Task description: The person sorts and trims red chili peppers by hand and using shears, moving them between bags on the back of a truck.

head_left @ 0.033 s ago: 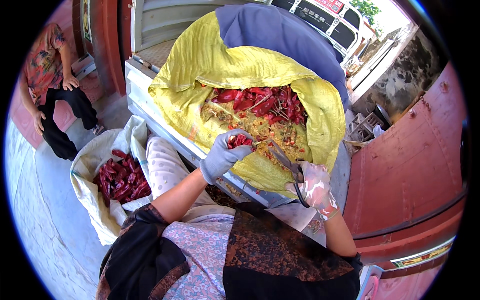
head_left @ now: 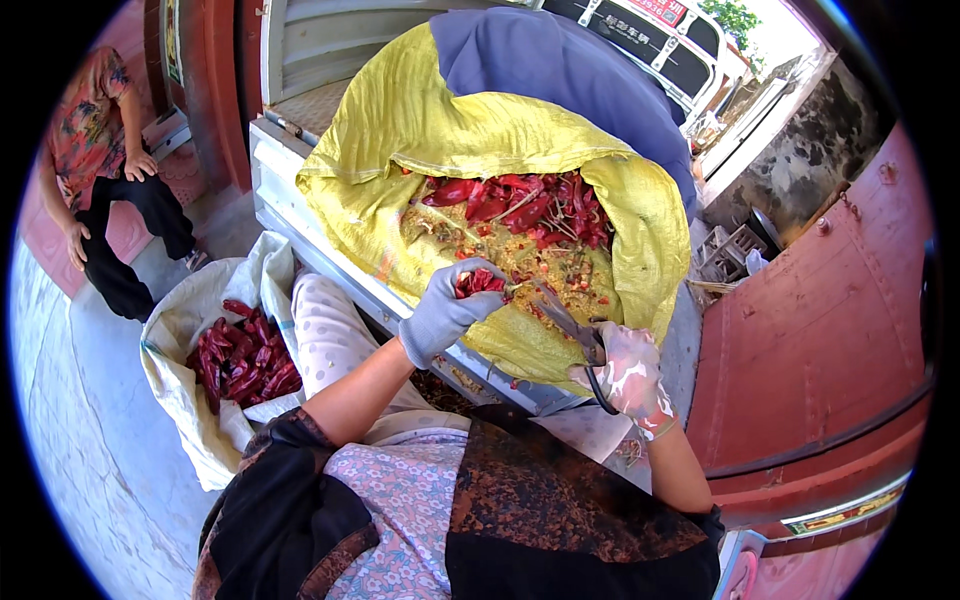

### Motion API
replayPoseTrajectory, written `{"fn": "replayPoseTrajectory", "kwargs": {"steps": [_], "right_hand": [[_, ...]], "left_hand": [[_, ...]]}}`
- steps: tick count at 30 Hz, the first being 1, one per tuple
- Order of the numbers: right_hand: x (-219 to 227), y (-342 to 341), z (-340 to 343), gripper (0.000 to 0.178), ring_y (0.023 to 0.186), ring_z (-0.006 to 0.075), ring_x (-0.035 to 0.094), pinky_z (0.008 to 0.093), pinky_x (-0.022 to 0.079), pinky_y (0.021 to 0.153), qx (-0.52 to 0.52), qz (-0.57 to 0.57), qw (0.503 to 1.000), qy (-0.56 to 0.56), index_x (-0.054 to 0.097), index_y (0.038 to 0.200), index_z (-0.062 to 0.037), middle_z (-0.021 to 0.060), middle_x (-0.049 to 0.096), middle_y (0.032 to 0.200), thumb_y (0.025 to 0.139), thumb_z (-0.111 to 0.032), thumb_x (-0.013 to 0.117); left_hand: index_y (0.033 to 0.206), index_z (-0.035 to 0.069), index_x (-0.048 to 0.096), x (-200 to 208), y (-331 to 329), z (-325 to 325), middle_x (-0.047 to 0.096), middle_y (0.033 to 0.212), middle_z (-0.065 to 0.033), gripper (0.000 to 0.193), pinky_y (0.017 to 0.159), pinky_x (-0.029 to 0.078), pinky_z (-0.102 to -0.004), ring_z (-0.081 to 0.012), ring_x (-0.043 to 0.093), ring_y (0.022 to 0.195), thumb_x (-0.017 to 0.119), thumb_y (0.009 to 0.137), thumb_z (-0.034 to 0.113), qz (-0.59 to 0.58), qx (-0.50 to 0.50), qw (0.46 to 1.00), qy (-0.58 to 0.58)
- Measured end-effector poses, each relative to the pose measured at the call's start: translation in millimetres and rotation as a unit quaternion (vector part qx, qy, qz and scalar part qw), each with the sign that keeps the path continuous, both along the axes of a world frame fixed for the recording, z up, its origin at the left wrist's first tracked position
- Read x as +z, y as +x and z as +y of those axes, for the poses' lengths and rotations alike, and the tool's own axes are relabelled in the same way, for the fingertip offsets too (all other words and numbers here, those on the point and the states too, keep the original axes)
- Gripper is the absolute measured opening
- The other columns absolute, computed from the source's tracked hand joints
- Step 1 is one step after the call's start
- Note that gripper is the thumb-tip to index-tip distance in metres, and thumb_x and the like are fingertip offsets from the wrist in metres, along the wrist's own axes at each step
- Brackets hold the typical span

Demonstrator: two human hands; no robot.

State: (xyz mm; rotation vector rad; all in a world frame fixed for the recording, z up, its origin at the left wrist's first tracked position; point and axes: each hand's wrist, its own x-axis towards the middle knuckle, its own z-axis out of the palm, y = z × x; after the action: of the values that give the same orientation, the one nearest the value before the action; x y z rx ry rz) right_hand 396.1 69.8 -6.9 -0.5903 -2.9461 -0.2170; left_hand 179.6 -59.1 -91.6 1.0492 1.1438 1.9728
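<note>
My left hand (head_left: 446, 308), in a grey glove, is closed around dried red chili peppers (head_left: 478, 283), their stem ends pointing right. In a pink and white patterned glove, my right hand (head_left: 632, 372) grips scissors (head_left: 575, 325) by the handles. The blades point up and left, close to the stems; whether they touch is hard to tell. Behind both hands a large yellow woven sack (head_left: 390, 130) lies open, with a heap of red chilies (head_left: 530, 205) at its mouth and yellowish seeds and bits (head_left: 480, 240) in front of them.
Left of my leg stands a white woven sack (head_left: 185, 420) with dark red chilies (head_left: 245, 360) inside. The yellow sack rests on a truck bed (head_left: 285, 170), beside a blue-grey cloth (head_left: 560, 60). A person (head_left: 110, 180) sits at far left. A red metal panel (head_left: 800, 340) stands at right.
</note>
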Motion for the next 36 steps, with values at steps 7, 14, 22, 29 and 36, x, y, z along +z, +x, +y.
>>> {"fn": "replayPoseTrajectory", "kwargs": {"steps": [7, 14, 22, 29, 36], "right_hand": [[-3, -16, -17, 0.059, 0.066, 0.0352, 0.059, 0.0433, 0.046, 0.06, -0.036, -0.012, 0.999, -0.002, 0.057, 0.089, -0.0026, 0.0168, 0.059, 0.068, 0.066, -0.056, 0.067], [-14, -15, -23, 0.048, 0.064, 0.0314, 0.061, 0.0409, 0.046, 0.055, -0.06, -0.016, 0.995, -0.081, 0.058, 0.079, -0.0036, 0.0152, 0.061, 0.068, 0.071, -0.05, 0.067], [-48, 0, -20, 0.042, 0.053, 0.0081, 0.047, 0.0214, 0.037, 0.05, 0.007, 0.036, 0.691, -0.722, 0.06, 0.075, -0.0024, 0.0057, 0.06, 0.07, 0.085, -0.043, 0.056], [-88, 1, -27, 0.062, 0.05, 0.0065, 0.041, 0.02, 0.03, 0.046, 0.135, 0.061, 0.531, -0.835, 0.059, 0.085, 0.0017, 0.008, 0.061, 0.071, 0.083, -0.059, 0.047], [-65, -6, -31, 0.038, 0.056, 0.0139, 0.051, 0.0261, 0.04, 0.051, 0.108, 0.149, 0.774, -0.605, 0.057, 0.089, 0.0028, 0.013, 0.061, 0.075, 0.086, -0.035, 0.058]], "left_hand": [[0.09, 0.004, 0.063, 6, 7, 2, 0.054, 0.071, 0.0059, 0.011, 0.056, 0.037, -0.0187, -0.0012, 0.043, 0.064, 0.064, 0.079, 0.006, 0.026, 0.01, 0.999, 0.018], [0.092, 0.003, 0.062, 10, 8, -5, 0.059, 0.077, 0.0027, 0.015, 0.062, 0.041, -0.0193, -0.0031, 0.049, 0.068, 0.064, 0.077, 0.004, 0.014, -0.007, 1.0, 0.015], [0.09, 0.003, 0.063, 14, 8, -9, 0.058, 0.077, 0.004, 0.013, 0.061, 0.04, -0.0189, -0.0021, 0.047, 0.068, 0.065, 0.078, 0.005, 0.011, -0.026, 1.0, 0.012], [0.086, 0.003, 0.061, 22, 12, -14, 0.054, 0.067, 0.0033, 0.01, 0.051, 0.036, -0.019, -0.0036, 0.044, 0.056, 0.061, 0.077, 0.007, -0.05, -0.058, 0.997, 0.0], [0.092, 0.003, 0.058, 17, 16, -6, 0.048, 0.062, 0.0025, 0.012, 0.047, 0.033, -0.0203, -0.004, 0.041, 0.052, 0.057, 0.083, 0.012, -0.085, -0.062, 0.994, 0.023]]}}
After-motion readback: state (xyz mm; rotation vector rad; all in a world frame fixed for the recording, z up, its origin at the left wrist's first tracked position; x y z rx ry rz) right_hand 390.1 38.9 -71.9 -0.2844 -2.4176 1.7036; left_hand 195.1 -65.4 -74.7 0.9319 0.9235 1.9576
